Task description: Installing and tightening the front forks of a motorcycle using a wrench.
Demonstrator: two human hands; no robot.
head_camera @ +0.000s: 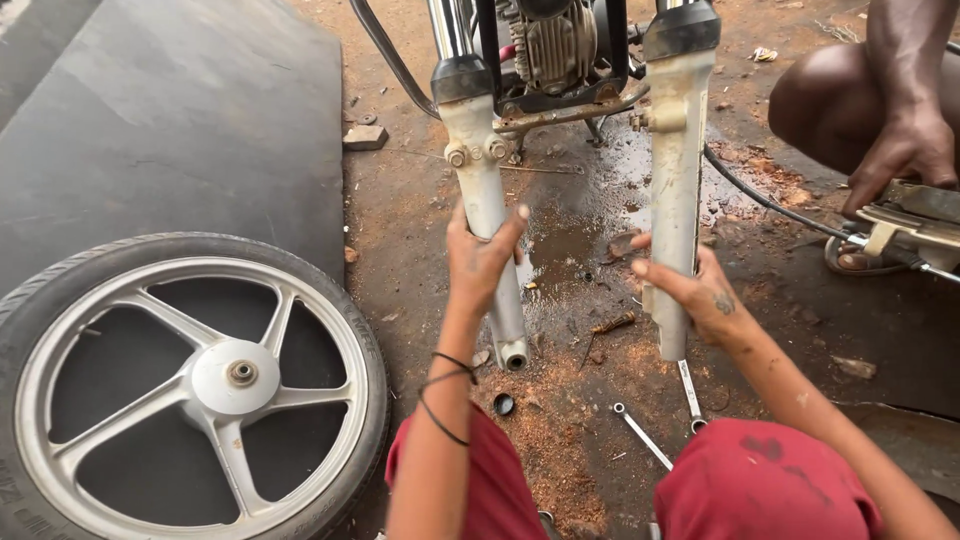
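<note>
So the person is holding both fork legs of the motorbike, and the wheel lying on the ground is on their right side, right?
Not quite. The head view shows the left hand and right hand each gripping a fork leg, but the wheel lies on the ground on the person's left side, not the right.

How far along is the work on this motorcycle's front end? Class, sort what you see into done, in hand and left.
Done: the front wheel lies off on the ground. In hand: the left hand has a grip on the left fork leg, and the right hand on the right fork leg. Left: both legs remain on the bike; spanners lie unused.
</note>
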